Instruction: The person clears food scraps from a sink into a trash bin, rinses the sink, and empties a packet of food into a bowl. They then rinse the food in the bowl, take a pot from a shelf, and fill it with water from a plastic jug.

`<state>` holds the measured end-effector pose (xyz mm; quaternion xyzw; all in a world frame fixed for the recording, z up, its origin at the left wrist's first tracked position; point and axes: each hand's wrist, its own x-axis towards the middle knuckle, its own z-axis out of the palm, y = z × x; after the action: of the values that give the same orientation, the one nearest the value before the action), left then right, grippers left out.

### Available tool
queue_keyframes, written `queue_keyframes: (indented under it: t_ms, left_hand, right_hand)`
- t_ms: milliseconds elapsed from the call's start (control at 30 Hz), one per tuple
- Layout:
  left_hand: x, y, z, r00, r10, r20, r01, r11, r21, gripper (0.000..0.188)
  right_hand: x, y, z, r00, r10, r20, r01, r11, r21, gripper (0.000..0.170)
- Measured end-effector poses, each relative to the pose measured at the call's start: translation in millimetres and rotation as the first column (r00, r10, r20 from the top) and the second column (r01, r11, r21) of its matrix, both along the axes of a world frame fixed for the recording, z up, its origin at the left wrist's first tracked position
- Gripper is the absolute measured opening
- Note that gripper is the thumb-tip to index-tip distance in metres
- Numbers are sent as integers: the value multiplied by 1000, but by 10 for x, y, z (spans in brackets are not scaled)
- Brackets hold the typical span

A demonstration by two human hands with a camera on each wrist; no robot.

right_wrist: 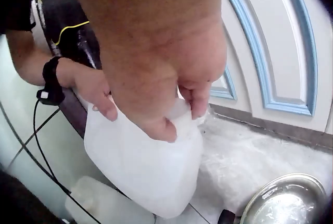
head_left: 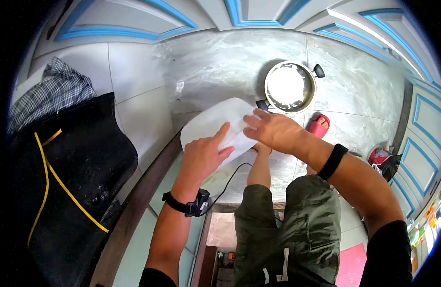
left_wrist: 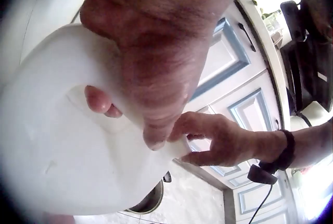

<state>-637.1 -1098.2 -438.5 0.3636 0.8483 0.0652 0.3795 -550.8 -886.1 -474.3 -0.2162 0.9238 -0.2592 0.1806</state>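
Note:
A white plastic jug (head_left: pixel 211 125) is held tilted above the floor, in front of the person's knees. My left hand (head_left: pixel 203 155) grips its moulded handle, and in the left wrist view fingertips (left_wrist: pixel 97 100) show through the handle's opening. At the jug's neck, my right hand (head_left: pixel 277 132) pinches the white cap (right_wrist: pixel 180 117) between thumb and fingers. Most of the cap is hidden by that hand. Beyond the jug, a metal pot (head_left: pixel 306 99) with black handles stands on the floor with shiny liquid inside.
A red slipper (head_left: pixel 318 128) on a foot is just below the pot. At the left lie a black item with yellow trim (head_left: pixel 81 158) and a checked cloth (head_left: pixel 62 86). Blue-trimmed cabinet doors (head_left: pixel 129 19) line the back. Another whitish container (right_wrist: pixel 106 206) sits below the jug.

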Motion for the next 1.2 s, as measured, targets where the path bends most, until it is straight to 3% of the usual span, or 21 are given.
queue_keyframes:
  t_ms: [33,133,267,367,467,500,567,633,733,767,867,933,1000,1100,1133,1200]
  left_hand:
    - [-8,-46,-37,999,5,-36,-3,998,65,59]
    - [-71,-82,-41,996,76,42,-73,996,-60,63]
    - [-111,-129,-114,986,162,29,-161,987,-26,63]
    - [-174,-190,-203,981,194,16,-192,980,-57,63]
    - [-285,-197,-187,976,215,40,-210,973,-98,63]
    - [-295,-216,-211,978,203,45,-199,976,-82,62]
    - [-321,-238,-253,981,188,44,-185,980,-80,62]
    - [-333,-246,-289,983,180,38,-174,979,-109,63]
    - [-409,-287,-380,958,283,52,-276,955,-106,64]
    - [-443,-329,-425,946,318,69,-310,945,-109,64]
    - [-570,-417,-585,897,441,-12,-440,893,-94,64]
    - [-666,-526,-820,818,567,-92,-565,823,50,59]
    - [-775,-624,-1036,685,727,-42,-717,684,132,59]
    - [-844,-729,-1358,586,811,7,-787,567,243,61]
    - [-865,-747,-1440,574,819,20,-788,546,285,61]
    - [-937,-752,-1581,556,830,49,-785,505,358,60]
  right_hand:
    - [-30,-17,-20,999,-38,-13,37,999,-31,36]
    - [-189,-93,58,908,-310,283,294,951,99,41]
    - [-357,-207,116,742,-517,427,410,854,321,54]
    - [-542,-89,248,454,-304,838,181,952,248,60]
    - [-378,-110,141,721,-448,529,267,884,384,64]
    - [-334,-123,107,727,-614,308,581,789,201,55]
    - [-344,-143,19,782,-495,379,460,868,185,51]
    - [-551,-123,140,680,-335,653,218,942,256,45]
    - [-520,-106,55,674,-251,695,180,968,175,43]
    - [-460,-76,40,655,-344,673,348,928,136,42]
    - [-308,56,-141,580,-383,719,459,883,101,42]
    - [-46,214,-357,585,-385,713,376,909,183,43]
    - [194,396,-518,577,-416,702,306,908,286,43]
    - [531,718,-776,431,-563,705,316,826,466,40]
    - [1007,974,-1242,796,-205,570,-28,927,373,35]
    - [1015,1155,-1033,634,-493,597,283,865,413,30]
